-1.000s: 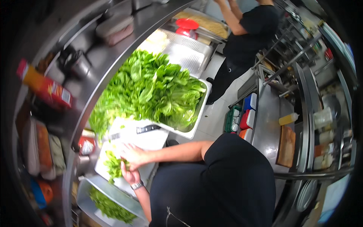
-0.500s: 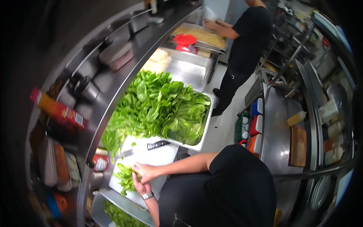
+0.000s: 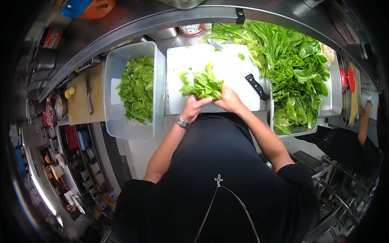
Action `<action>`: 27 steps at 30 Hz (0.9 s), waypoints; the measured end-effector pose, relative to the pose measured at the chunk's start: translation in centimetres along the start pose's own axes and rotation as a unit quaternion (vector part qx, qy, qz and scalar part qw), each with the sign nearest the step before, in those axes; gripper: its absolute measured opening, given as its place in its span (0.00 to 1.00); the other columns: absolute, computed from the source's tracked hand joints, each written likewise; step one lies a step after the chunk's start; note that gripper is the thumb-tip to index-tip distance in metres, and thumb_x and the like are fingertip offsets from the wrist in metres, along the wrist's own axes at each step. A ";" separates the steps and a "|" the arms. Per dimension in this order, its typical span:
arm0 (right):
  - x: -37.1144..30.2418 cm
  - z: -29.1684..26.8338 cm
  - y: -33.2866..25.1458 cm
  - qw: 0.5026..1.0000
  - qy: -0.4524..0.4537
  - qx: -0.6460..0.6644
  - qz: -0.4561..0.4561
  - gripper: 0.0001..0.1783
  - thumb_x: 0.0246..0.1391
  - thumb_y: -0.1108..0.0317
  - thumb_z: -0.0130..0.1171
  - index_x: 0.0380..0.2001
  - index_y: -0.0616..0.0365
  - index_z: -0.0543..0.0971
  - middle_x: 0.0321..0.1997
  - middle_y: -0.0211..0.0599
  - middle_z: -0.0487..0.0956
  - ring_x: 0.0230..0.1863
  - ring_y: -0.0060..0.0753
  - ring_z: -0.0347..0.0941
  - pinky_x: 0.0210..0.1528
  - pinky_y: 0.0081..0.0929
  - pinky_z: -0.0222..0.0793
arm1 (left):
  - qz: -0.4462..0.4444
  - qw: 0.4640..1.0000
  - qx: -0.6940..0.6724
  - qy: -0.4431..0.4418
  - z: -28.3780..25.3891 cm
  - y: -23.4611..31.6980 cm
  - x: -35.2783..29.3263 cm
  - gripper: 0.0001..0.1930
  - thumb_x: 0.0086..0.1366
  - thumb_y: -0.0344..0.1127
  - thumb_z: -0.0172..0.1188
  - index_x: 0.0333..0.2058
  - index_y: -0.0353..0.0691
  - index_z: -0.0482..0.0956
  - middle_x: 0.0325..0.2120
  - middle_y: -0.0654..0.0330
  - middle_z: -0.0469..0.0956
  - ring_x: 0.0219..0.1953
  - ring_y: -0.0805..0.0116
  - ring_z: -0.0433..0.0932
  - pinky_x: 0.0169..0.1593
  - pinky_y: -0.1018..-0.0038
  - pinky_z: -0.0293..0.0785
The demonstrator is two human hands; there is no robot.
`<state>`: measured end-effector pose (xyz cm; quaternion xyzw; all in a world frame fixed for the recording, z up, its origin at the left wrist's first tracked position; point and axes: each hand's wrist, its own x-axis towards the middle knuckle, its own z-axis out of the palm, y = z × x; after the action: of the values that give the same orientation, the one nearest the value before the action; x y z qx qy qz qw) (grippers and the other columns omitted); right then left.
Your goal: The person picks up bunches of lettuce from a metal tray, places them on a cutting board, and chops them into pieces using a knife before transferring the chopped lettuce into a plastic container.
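Observation:
Both of my hands hold a small bunch of green lettuce leaves (image 3: 202,86) just above the near part of a white cutting board (image 3: 178,56). My left hand (image 3: 194,108), with a metal watch at the wrist, is closed around the lower left of the bunch. My right hand (image 3: 229,100) closes on its right end. A black-handled knife (image 3: 256,87) lies at the board's right side. Right of the board, a heap of whole lettuce leaves (image 3: 296,69) rises from a metal pan (image 3: 298,133). Cut lettuce (image 3: 139,87) lies in a clear plastic tub (image 3: 159,73) to the left.
A metal shelf (image 3: 162,29) arches across the far side, with a red-labelled container (image 3: 190,30) beneath it. Farther left, a long knife (image 3: 88,93) rests on a tan board (image 3: 77,107). A perforated tray (image 3: 333,91) and a co-worker (image 3: 344,150) are at the right.
My view has swung to the left, bringing the tub of cut lettuce fully in sight and moving the co-worker to the right edge. Both hands still hold lettuce over the board.

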<state>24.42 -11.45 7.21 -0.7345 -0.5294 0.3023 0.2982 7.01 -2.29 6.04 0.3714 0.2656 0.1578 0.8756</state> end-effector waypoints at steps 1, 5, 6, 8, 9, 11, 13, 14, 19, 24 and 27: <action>-0.2 1.1 0.4 1.000 -0.018 0.022 -0.003 0.23 0.47 0.61 0.65 0.45 0.60 0.78 0.40 0.53 0.81 0.43 0.58 0.78 0.47 0.46 0.74 | 0.011 0.999 0.030 -0.013 0.0 0.3 -0.2 0.23 0.66 0.27 0.61 0.59 0.36 0.70 0.54 0.60 0.75 0.58 0.68 0.72 0.63 0.65 0.67; 0.4 2.4 -0.3 0.998 -0.024 0.058 0.007 0.24 0.46 0.61 0.66 0.46 0.59 0.79 0.41 0.54 0.82 0.44 0.57 0.79 0.46 0.44 0.74 | 0.010 0.998 0.049 -0.035 -0.3 -0.3 0.0 0.24 0.66 0.27 0.61 0.59 0.35 0.70 0.54 0.60 0.76 0.57 0.69 0.72 0.63 0.69 0.66; 0.5 2.2 -0.6 0.995 -0.013 0.093 -0.018 0.24 0.45 0.61 0.67 0.47 0.59 0.79 0.41 0.54 0.82 0.44 0.56 0.79 0.46 0.42 0.74 | -0.032 0.995 0.064 -0.068 -0.8 -0.1 0.1 0.26 0.65 0.28 0.62 0.60 0.36 0.68 0.56 0.60 0.73 0.60 0.68 0.70 0.65 0.68 0.63; 0.9 1.3 -0.6 0.992 0.000 0.127 0.009 0.23 0.46 0.62 0.67 0.47 0.58 0.80 0.40 0.52 0.82 0.44 0.52 0.80 0.47 0.41 0.74 | -0.014 0.994 0.079 -0.079 0.0 1.0 0.3 0.29 0.64 0.30 0.64 0.62 0.37 0.66 0.59 0.59 0.70 0.63 0.67 0.66 0.66 0.67 0.60; 1.1 0.9 -0.4 0.986 0.012 0.162 0.034 0.23 0.46 0.63 0.66 0.47 0.58 0.80 0.40 0.49 0.83 0.43 0.48 0.81 0.48 0.39 0.74 | 0.006 0.992 0.093 -0.090 0.3 1.4 0.5 0.32 0.63 0.32 0.65 0.64 0.38 0.63 0.62 0.59 0.67 0.65 0.66 0.63 0.67 0.67 0.58; 1.5 0.3 1.6 0.952 0.031 0.301 0.044 0.19 0.49 0.66 0.63 0.45 0.61 0.80 0.40 0.38 0.83 0.42 0.36 0.79 0.48 0.33 0.74 | 0.069 0.991 0.085 -0.079 -0.2 1.8 1.2 0.45 0.60 0.40 0.67 0.70 0.39 0.50 0.69 0.56 0.55 0.70 0.61 0.54 0.69 0.59 0.54; 2.5 -0.6 3.3 0.797 0.022 0.602 0.036 0.17 0.52 0.70 0.60 0.45 0.66 0.79 0.40 0.41 0.82 0.41 0.35 0.79 0.48 0.33 0.74 | 0.106 0.991 -0.047 -0.070 -0.5 2.5 2.3 0.41 0.62 0.30 0.64 0.69 0.35 0.51 0.67 0.55 0.57 0.69 0.61 0.56 0.66 0.66 0.59; 2.4 -1.4 3.3 0.695 0.039 0.713 0.085 0.15 0.54 0.71 0.57 0.43 0.68 0.78 0.40 0.45 0.81 0.40 0.37 0.78 0.49 0.35 0.75 | 0.116 0.992 -0.053 -0.013 -0.2 2.7 2.7 0.37 0.62 0.30 0.64 0.67 0.35 0.56 0.62 0.54 0.63 0.64 0.62 0.64 0.63 0.65 0.65; 3.2 -3.3 5.7 0.583 -0.003 0.811 0.039 0.13 0.56 0.69 0.55 0.40 0.69 0.77 0.39 0.44 0.79 0.42 0.41 0.74 0.53 0.39 0.71 | 0.166 0.944 0.235 0.161 -1.3 1.4 6.8 0.28 0.59 0.34 0.68 0.57 0.35 0.70 0.49 0.52 0.73 0.47 0.62 0.76 0.53 0.62 0.74; 2.6 -3.7 6.2 0.598 -0.010 0.801 0.009 0.12 0.55 0.70 0.55 0.39 0.67 0.77 0.36 0.41 0.78 0.40 0.39 0.73 0.51 0.38 0.70 | 0.280 0.728 0.572 0.252 -0.9 1.5 9.6 0.33 0.49 0.39 0.73 0.54 0.37 0.73 0.46 0.48 0.71 0.47 0.52 0.72 0.53 0.59 0.72; 1.8 -3.4 6.3 0.667 0.020 0.743 0.044 0.10 0.55 0.67 0.56 0.36 0.63 0.73 0.36 0.38 0.74 0.41 0.36 0.69 0.53 0.37 0.68 | 0.347 0.603 0.677 0.240 1.2 3.1 11.1 0.28 0.51 0.40 0.74 0.49 0.37 0.77 0.47 0.49 0.71 0.45 0.51 0.74 0.51 0.62 0.73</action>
<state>31.28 -11.76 4.37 -0.2975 -0.0901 0.5937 0.7422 16.42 4.34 5.18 0.8712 0.3481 0.3078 0.1583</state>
